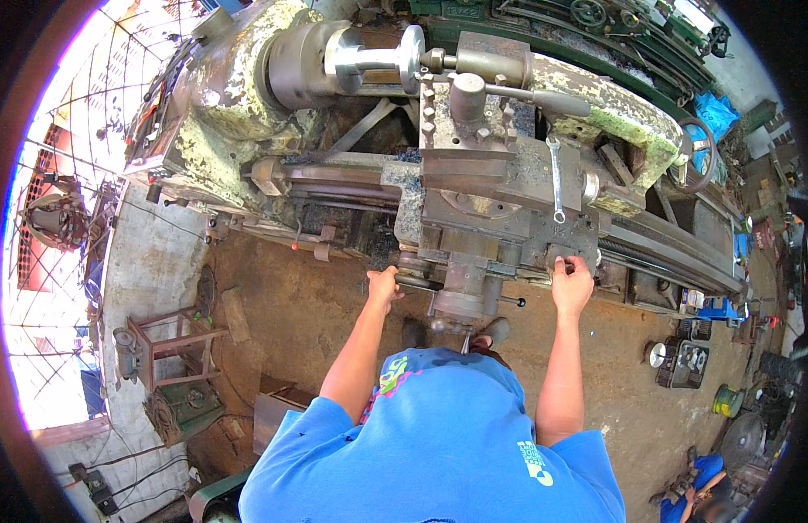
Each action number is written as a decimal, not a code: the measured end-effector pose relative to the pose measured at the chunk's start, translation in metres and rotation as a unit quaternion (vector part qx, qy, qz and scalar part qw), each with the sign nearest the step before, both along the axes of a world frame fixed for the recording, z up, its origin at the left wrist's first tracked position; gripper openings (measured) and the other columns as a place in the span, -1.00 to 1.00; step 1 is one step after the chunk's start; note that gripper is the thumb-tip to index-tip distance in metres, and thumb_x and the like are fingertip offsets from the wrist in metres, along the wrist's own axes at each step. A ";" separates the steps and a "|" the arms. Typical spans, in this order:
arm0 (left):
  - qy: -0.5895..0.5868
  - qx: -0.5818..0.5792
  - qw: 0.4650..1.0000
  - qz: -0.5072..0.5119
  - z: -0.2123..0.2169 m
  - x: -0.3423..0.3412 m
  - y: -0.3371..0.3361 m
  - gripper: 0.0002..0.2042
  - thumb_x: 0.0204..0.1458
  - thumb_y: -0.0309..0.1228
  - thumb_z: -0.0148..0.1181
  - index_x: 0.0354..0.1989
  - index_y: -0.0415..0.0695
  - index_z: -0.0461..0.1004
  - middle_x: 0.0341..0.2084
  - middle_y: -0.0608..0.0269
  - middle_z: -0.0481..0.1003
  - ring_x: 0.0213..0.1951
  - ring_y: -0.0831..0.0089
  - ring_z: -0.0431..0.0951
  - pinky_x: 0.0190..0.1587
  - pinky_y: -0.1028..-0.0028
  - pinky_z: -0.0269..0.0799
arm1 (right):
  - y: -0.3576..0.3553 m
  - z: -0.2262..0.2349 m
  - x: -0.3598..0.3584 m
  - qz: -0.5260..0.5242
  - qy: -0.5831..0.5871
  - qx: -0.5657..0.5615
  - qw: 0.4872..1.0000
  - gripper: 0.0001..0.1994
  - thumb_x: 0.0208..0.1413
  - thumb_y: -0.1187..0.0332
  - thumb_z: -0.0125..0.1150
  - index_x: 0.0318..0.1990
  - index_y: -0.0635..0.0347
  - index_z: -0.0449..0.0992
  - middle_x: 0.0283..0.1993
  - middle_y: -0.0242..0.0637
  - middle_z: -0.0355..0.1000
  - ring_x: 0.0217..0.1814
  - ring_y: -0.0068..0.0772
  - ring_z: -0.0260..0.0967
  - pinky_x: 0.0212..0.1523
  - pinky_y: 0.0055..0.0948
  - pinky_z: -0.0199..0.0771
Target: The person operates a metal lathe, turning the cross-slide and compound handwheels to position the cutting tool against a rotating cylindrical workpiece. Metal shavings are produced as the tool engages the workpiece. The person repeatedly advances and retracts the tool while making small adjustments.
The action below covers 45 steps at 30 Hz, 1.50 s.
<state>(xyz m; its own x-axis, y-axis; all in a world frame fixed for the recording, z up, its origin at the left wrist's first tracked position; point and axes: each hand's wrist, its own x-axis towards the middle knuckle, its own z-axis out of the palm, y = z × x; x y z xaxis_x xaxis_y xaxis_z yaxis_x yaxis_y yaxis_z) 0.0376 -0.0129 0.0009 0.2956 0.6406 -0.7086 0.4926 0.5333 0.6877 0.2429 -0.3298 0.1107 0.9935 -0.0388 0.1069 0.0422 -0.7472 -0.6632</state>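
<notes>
Bright steel for the flanged workpiece (378, 59), well beyond the left fingers (382, 281), held between chuck (290, 70) and tailstock (495, 59). Count: one workpiece, two flanges, one slim shank between.

Progress, judged: mounting done, tailstock brought up; surfaces already shiny, so some cutting likely done. Chuck looks blurred, probably spinning. Remaining cuts: cannot tell; tool tip contact not clear.

Left fingers curled round the rim of a carriage handwheel (419, 282). Right fingers (573, 265) bent against the carriage's near edge (543, 248); whether they grip anything, cannot tell.

Between and beyond both sets of fingers: one tool post (467, 98), several square-headed bolts, overlapping, no firm count. Just beyond the right fingers: one open-ended wrench (557, 181), lying on the slide.

Farther out, beyond and right of the right fingers: one tailstock handwheel (702, 157). Nearer than the left fingers, off left: one stool frame (173, 336). Shoes (495, 331): two, between the hands.
</notes>
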 end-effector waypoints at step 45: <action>-0.013 -0.074 0.997 -0.016 -0.014 -0.008 0.018 -0.67 0.05 -0.32 0.13 -0.15 -0.27 0.22 -0.70 0.34 0.25 -0.73 0.51 0.23 -0.33 0.16 0.56 | 0.001 0.001 0.000 -0.013 0.013 0.025 0.999 -0.76 0.02 0.20 0.31 -0.29 0.18 0.62 -0.48 -0.12 0.55 -0.42 -0.09 0.54 -0.31 -0.22 0.48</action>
<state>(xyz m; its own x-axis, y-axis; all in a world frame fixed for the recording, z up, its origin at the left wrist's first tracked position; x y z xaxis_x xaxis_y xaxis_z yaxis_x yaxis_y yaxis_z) 0.0296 0.0052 -0.0134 0.3338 0.5190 -0.7869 0.4940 0.6147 0.6149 0.2430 -0.3291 0.1119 0.9945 -0.0703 0.0774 0.0042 -0.7132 -0.7010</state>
